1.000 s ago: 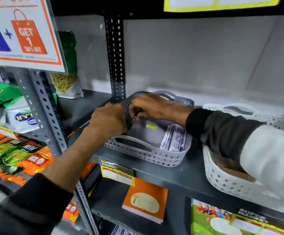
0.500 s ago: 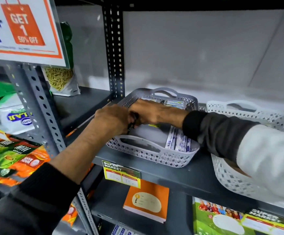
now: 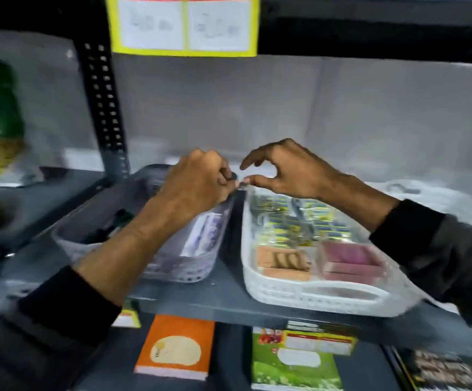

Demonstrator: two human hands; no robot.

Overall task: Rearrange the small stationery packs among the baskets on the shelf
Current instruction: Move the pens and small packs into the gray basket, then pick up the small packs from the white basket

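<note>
Hands meeting above the gap between two baskets on the shelf (image 3: 229,301). Left hand (image 3: 195,183) curled closed over the right rim of the grey basket (image 3: 173,270), fingers bunched around something small and dark; too blurred to name. Right hand (image 3: 288,172) hovering over the far end of the white basket (image 3: 313,296), thumb and forefinger spread in a loose C, thumb tip nearly touching the left knuckles, nothing clearly pinched. Looks like a pass from one hand to the other, mid-transfer, though cannot tell for sure.

Stationery packs: a white-and-purple pack (image 3: 204,235) standing against the right wall of the grey basket, dark pens (image 3: 111,225) lying along its left side. Yellow-green packs (image 3: 294,221) crowding the far half of the white basket, a tan box (image 3: 282,261) and a maroon box (image 3: 350,256) side by side at its near end, toward the shelf's front edge.

Risks from here: handover directly over the gap, so a slip would likely drop the item between the baskets onto the shelf or off its front edge. Small item, partial pinch, easy to fumble. White basket overhanging the front edge slightly, so a forearm nudge could tip it. Heavy blur suggesting fast head motion, poor aim likely.
</note>
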